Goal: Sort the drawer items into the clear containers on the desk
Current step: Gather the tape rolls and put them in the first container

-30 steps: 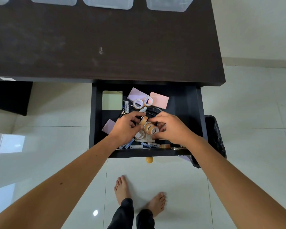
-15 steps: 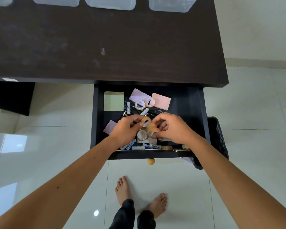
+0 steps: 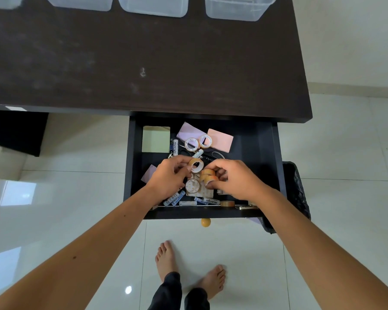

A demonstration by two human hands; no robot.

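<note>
Your left hand (image 3: 169, 179) pinches a tan tape roll (image 3: 195, 164) between thumb and curled fingers (image 3: 182, 161), holding it tilted above the middle of the open drawer (image 3: 255, 153). Just beside it, your right hand (image 3: 235, 179) curls its fingers round a small stack of orange tape rolls (image 3: 207, 174), thumb underneath. Below both hands a white tape roll (image 3: 192, 185) lies flat on a beige card (image 3: 207, 193).

Along the drawer's near edge lie several batteries (image 3: 207, 200) side by side, with a brown tape roll (image 3: 227, 203) to their right. Toward the back sit a pale green sticky pad (image 3: 156, 139), a lilac note (image 3: 189, 132), a pink pad (image 3: 221, 139) and two white tape rolls (image 3: 198, 142) touching each other. Another lilac note (image 3: 149, 173) shows by your left wrist.

The dark counter (image 3: 143, 63) stands above the drawer, and the clear containers (image 3: 152, 5) line its far edge, well apart from your hands. A round yellow knob (image 3: 205, 222) sticks out of the drawer front. A black bin bag (image 3: 297, 191) hangs at the drawer's right, and your bare feet (image 3: 188, 265) stand on the white tiled floor (image 3: 345, 175).
</note>
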